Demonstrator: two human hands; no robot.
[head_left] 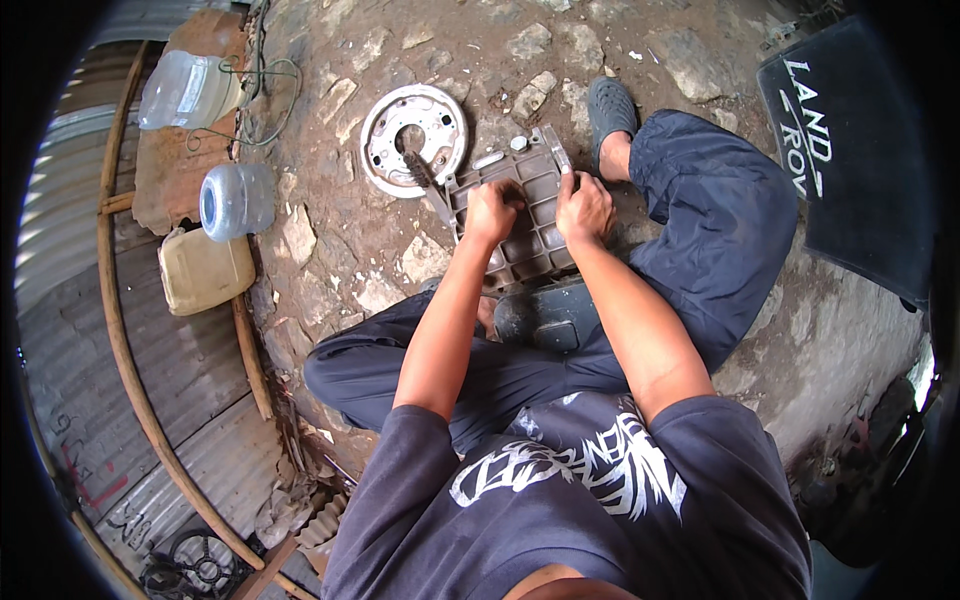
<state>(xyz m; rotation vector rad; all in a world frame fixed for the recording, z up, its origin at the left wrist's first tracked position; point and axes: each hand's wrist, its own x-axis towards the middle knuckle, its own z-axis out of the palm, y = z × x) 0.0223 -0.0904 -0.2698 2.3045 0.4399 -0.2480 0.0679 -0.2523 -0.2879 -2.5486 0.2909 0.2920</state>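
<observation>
A ribbed grey-brown metal casing lies in front of me between my legs. My left hand is closed in a fist over its left part; whatever the curled fingers hold is hidden. Around the casing's far right edge wraps my right hand, thumb on top. Against the left corner of the casing rests a wire brush with dark bristles, its upper end over a round whitish metal plate. That plate has a large centre hole and lies flat just beyond the casing.
My dark sandal stands right of the casing. Clear and bluish plastic jugs and a yellowish jerrycan line the left side by corrugated sheets and wooden poles. A black mud flap is at the right. Stones stud the dirt floor.
</observation>
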